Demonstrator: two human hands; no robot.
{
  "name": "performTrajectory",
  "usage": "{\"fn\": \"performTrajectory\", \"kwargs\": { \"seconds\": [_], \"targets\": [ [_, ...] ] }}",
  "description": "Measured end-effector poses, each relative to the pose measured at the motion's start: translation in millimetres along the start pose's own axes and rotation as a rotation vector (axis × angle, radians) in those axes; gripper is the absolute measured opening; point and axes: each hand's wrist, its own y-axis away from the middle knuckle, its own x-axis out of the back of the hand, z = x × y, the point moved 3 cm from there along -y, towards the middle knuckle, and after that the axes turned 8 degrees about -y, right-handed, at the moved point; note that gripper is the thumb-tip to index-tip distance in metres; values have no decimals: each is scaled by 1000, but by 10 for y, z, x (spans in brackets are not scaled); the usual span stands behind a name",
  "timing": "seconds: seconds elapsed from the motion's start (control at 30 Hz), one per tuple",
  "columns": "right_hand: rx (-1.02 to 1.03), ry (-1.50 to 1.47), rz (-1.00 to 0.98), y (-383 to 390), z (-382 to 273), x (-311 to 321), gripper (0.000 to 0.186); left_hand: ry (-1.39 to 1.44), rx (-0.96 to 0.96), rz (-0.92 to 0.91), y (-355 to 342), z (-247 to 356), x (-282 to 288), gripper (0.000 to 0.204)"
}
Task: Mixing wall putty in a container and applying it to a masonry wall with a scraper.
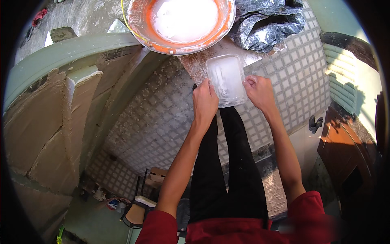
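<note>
A clear, rectangular plastic container with white material inside is between my hands, just in front of a large basin. My left hand grips its left rim near the lower corner, fingers closed. My right hand is pinched at the right rim, fingers curled. The large basin has an orange, splattered inside and white liquid in it, with a yellow handle at its left. Beneath the container and basin lies a stained, flat sheet.
Crumpled dark plastic lies right of the basin. A curved green ledge with cracked brown panels runs along the left. Tiled floor surrounds my legs. A chair stands behind at lower left; a brown wooden piece is at right.
</note>
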Motion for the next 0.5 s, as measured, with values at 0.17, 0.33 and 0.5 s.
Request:
{"fn": "performTrajectory", "kwargs": {
  "seconds": [0.17,0.33,0.5],
  "targets": [
    [62,22,19,-339,195,-378,14,-100,7,67,-309,-306,-77,11],
    [114,41,27,-612,190,-524,15,-154,11,110,-560,-418,-99,20],
    [116,84,57,-782,184,-554,16,-117,41,140,-718,-433,-146,19]
  ]
}}
